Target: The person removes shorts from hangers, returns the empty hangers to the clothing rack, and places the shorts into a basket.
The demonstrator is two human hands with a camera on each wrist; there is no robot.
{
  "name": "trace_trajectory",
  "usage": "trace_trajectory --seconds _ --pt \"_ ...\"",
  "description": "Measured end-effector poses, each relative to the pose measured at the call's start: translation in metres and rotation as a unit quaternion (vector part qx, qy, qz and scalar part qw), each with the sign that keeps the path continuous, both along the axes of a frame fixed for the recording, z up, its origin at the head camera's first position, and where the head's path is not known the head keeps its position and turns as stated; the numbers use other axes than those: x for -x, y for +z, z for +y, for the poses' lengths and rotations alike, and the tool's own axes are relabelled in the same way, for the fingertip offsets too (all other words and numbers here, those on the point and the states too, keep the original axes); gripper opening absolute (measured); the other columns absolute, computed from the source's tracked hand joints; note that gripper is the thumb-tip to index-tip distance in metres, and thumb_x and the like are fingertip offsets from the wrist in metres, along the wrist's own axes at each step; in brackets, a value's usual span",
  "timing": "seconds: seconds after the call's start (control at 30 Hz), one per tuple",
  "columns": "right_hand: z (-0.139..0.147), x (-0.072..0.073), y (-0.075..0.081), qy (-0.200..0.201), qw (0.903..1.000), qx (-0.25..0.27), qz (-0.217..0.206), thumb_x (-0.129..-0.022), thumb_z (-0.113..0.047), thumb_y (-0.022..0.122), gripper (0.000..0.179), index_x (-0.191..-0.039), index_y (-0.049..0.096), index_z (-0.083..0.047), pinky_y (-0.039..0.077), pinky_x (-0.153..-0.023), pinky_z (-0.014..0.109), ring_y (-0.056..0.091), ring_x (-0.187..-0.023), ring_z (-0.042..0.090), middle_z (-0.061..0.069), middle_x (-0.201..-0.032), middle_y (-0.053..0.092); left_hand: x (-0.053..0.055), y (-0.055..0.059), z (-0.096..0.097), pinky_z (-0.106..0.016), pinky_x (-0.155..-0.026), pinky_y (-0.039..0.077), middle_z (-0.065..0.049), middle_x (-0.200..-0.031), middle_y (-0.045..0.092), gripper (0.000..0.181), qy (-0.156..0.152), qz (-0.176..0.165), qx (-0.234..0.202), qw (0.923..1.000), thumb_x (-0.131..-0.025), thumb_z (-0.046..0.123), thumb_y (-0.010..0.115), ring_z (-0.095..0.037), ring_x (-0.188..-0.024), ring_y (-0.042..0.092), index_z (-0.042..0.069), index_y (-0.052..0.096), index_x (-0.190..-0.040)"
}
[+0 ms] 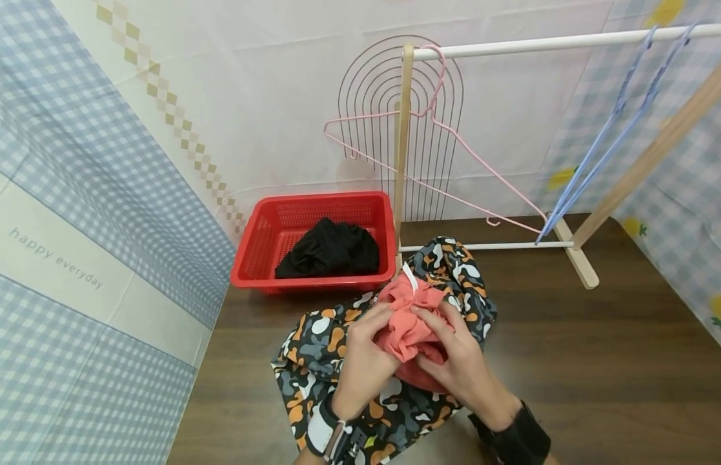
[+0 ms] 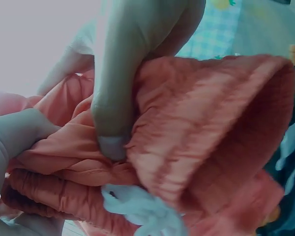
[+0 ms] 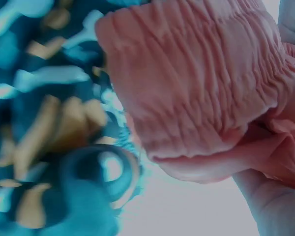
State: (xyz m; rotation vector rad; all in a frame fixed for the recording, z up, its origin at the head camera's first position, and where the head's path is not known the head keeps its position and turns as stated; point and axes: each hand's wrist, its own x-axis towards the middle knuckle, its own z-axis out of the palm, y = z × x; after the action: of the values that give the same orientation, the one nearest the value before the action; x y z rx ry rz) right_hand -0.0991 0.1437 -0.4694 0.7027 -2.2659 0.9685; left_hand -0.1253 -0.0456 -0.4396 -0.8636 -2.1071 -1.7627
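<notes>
A coral garment [image 1: 408, 330] with a gathered elastic waistband is bunched between both hands in the head view. My left hand [image 1: 365, 358] grips its left side, and my right hand [image 1: 463, 360] holds the right side with the fingers bent into the folds. From the cloth's far end sticks out a white drawstring [image 1: 410, 278], seen closer as a knotted end [image 2: 142, 209] in the left wrist view. The ribbed waistband [image 3: 187, 78] fills much of the right wrist view. Beneath the hands lies a patterned cloth [image 1: 319, 342] in black, orange, grey and white.
A red basket [image 1: 244, 274] with crumpled black cloth [image 1: 337, 248] stands beyond the hands. To its right is a clothes rack with a white bar [image 1: 540, 44], carrying a pink hanger [image 1: 485, 174] and blue hangers [image 1: 604, 132]. Behind its post leans a wire rack [image 1: 360, 77].
</notes>
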Motion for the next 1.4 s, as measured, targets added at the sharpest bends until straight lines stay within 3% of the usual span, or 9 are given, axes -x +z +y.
trace_trajectory --seconds 0.13,0.27,0.5,0.7,0.93,1.27,1.4 --pt "-0.002 0.012 0.015 0.012 0.9999 -0.005 -0.001 -0.099 -0.026 0.073 0.052 -0.147 0.059 -0.011 0.046 -0.108 0.022 0.058 -0.121 0.032 0.023 -0.142 0.052 0.007 0.008 -0.003 -0.036 -0.098 0.059 -0.002 -0.121 0.073 0.033 0.012 0.002 -0.021 0.9997 -0.089 0.001 0.083 -0.019 -0.113 0.069 0.012 0.079 -0.12" --pt "-0.006 0.022 0.029 0.013 0.9999 -0.008 -0.003 -0.082 -0.002 0.085 0.071 -0.147 0.059 -0.011 0.051 -0.106 0.032 0.057 -0.122 0.033 0.022 -0.143 0.053 0.015 0.017 -0.006 -0.038 -0.098 0.059 -0.005 -0.122 0.074 0.034 0.027 0.019 -0.033 0.9989 -0.088 -0.002 0.083 -0.022 -0.113 0.069 0.009 0.078 -0.121" --pt "-0.013 0.046 0.058 0.016 0.9991 0.008 0.039 -0.076 0.006 0.089 0.076 -0.145 0.059 -0.007 0.055 -0.102 0.046 0.059 -0.122 0.037 0.026 -0.141 0.053 0.035 0.041 -0.007 -0.038 -0.099 0.058 -0.008 -0.121 0.073 0.036 0.049 0.072 -0.034 0.9956 -0.088 -0.003 0.082 -0.022 -0.113 0.069 0.006 0.076 -0.122" --pt "-0.022 0.072 0.075 0.015 0.9976 0.013 0.066 -0.081 0.005 0.088 0.073 -0.147 0.058 -0.008 0.056 -0.099 0.053 0.059 -0.124 0.038 0.027 -0.14 0.053 0.056 0.055 -0.007 -0.036 -0.099 0.057 -0.01 -0.117 0.073 0.031 0.077 0.11 -0.048 0.9898 -0.089 -0.002 0.081 -0.023 -0.11 0.069 0.004 0.076 -0.119" --pt "-0.027 0.099 0.082 0.005 0.9982 0.015 0.057 -0.087 0.004 0.084 0.069 -0.149 0.056 -0.01 0.056 -0.099 0.05 0.059 -0.125 0.036 0.025 -0.141 0.053 0.077 0.057 -0.004 -0.034 -0.097 0.055 -0.009 -0.118 0.072 0.026 0.106 0.101 -0.048 0.9881 -0.09 0.003 0.082 -0.021 -0.108 0.066 0.003 0.074 -0.114" --pt "-0.04 0.144 0.09 0.008 0.9967 0.029 0.075 -0.089 0.004 0.08 0.063 -0.147 0.059 -0.011 0.053 -0.106 0.047 0.058 -0.131 0.035 0.022 -0.142 0.056 0.107 0.063 -0.011 -0.036 -0.106 0.052 -0.012 -0.124 0.069 0.039 0.128 0.085 -0.037 0.9874 -0.09 0.005 0.082 -0.019 -0.118 0.064 0.002 0.07 -0.127" --pt "-0.046 0.162 0.087 0.003 0.9963 0.035 0.079 -0.087 0.01 0.078 0.063 -0.145 0.061 -0.008 0.052 -0.108 0.045 0.057 -0.133 0.035 0.023 -0.144 0.056 0.116 0.062 -0.014 -0.036 -0.107 0.052 -0.011 -0.125 0.069 0.041 0.137 0.062 -0.029 0.9882 -0.091 0.007 0.083 -0.02 -0.119 0.065 0.003 0.068 -0.129"
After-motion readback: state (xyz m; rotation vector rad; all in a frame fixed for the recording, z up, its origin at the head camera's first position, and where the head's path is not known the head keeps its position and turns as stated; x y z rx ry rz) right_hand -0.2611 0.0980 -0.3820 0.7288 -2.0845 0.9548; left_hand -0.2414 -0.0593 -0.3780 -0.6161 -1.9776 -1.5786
